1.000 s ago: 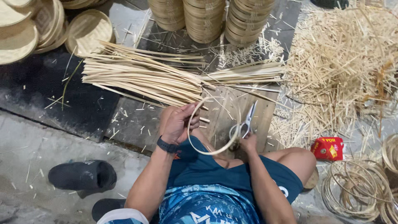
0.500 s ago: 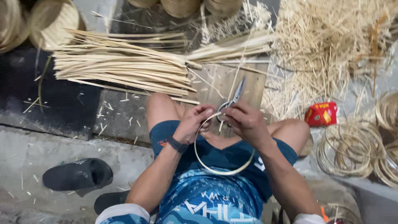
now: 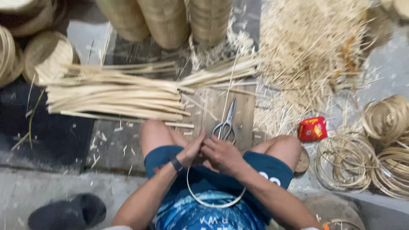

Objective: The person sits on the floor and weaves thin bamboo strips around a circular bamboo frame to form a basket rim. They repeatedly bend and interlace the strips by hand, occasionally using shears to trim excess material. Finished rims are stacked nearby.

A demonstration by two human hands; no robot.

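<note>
The person wears a blue shirt (image 3: 208, 215) with a mottled, tie-dye-like pattern of lighter and darker blue and some pale lettering across the front. The shorts (image 3: 255, 170) are dark blue, with a white printed mark on one leg. A black watch (image 3: 176, 163) with a dark band sits on the left wrist. Both forearms are bare, and so are the knees and lower thighs below the shorts. The left hand (image 3: 192, 150) and right hand (image 3: 221, 154) wear no gloves or rings that can be made out.

pale matt bamboo strips (image 3: 115, 96), bright metal scissors (image 3: 226, 123), rough wooden board (image 3: 221, 113), glossy red packet (image 3: 312, 129)
</note>
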